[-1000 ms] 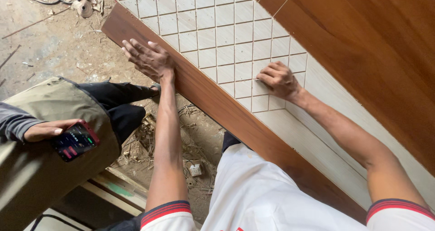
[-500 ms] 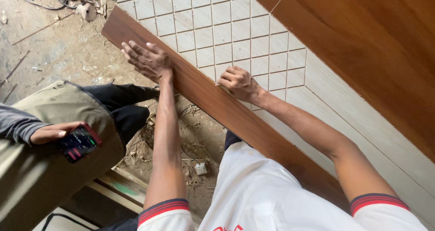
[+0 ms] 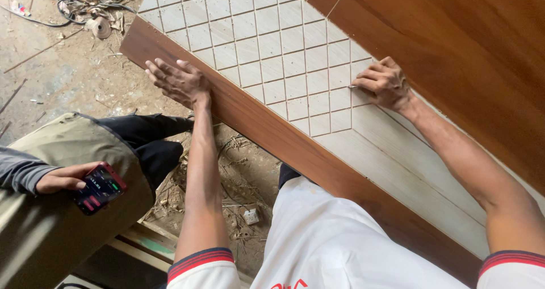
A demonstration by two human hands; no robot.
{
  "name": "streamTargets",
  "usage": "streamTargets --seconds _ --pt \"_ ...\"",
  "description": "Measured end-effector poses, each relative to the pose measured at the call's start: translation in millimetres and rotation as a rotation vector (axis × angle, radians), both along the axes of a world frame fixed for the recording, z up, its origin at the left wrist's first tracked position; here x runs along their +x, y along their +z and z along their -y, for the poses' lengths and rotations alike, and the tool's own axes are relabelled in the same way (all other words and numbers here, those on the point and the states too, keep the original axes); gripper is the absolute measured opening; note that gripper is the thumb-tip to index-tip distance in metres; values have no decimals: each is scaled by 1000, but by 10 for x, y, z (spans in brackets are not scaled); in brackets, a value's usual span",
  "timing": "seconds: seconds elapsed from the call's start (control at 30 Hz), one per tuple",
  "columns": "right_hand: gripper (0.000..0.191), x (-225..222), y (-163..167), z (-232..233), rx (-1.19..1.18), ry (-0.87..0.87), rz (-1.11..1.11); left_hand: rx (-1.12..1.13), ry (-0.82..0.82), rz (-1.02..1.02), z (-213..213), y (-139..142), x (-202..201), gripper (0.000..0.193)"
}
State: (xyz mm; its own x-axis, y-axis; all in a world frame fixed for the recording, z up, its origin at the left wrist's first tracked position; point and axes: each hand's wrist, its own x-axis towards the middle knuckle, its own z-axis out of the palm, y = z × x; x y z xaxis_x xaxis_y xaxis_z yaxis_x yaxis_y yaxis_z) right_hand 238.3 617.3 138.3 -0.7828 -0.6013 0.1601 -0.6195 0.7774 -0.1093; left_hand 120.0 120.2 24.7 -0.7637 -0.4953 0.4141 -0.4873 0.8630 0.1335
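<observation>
- The wooden frame strip (image 3: 284,136) runs from 10 to 4 o'clock; the left hand (image 3: 177,82) is laid flat on it, fingers spread.
- The right hand (image 3: 386,85), at 2 o'clock from the left, is pressed with bent fingers onto the white grid panel (image 3: 267,45).

Even, soft daylight; no glare, only faint shadows. Focus is sharp overall, slight softness at the lower-left edge.

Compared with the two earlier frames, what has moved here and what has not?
The right hand slid along the grid-scored white panel toward the wooden frame edge, then out to the far end of the grid, fingertips pressed on a line. The left hand stayed flat on the wooden frame. The seated person's phone stayed held.
</observation>
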Motion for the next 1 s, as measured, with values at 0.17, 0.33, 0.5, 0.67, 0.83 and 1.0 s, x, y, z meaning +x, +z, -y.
streamTargets --seconds 0.17,0.33,0.5,0.67,0.83,1.0 --pt "15 68 -43 -220 -3 -14 -11 62 -4 36 -6 3 14 57" --pt "16 42 -109 -91 -66 -16 29 71 -8 45 -19 6 24 56" --pt "11 -42 -198 548 -213 85 23 28 11 10 -34 15 19 55" --pt "8 -85 -352 1403 -316 113 5 38 21 32 -31 -16 5 55" --pt "12 -101 -420 1989 -326 101 -56 -23 17 66 -22 -19 25 58" --pt "4 6 -332 2059 -493 18 48 82 16 108 -47 111 78 59"
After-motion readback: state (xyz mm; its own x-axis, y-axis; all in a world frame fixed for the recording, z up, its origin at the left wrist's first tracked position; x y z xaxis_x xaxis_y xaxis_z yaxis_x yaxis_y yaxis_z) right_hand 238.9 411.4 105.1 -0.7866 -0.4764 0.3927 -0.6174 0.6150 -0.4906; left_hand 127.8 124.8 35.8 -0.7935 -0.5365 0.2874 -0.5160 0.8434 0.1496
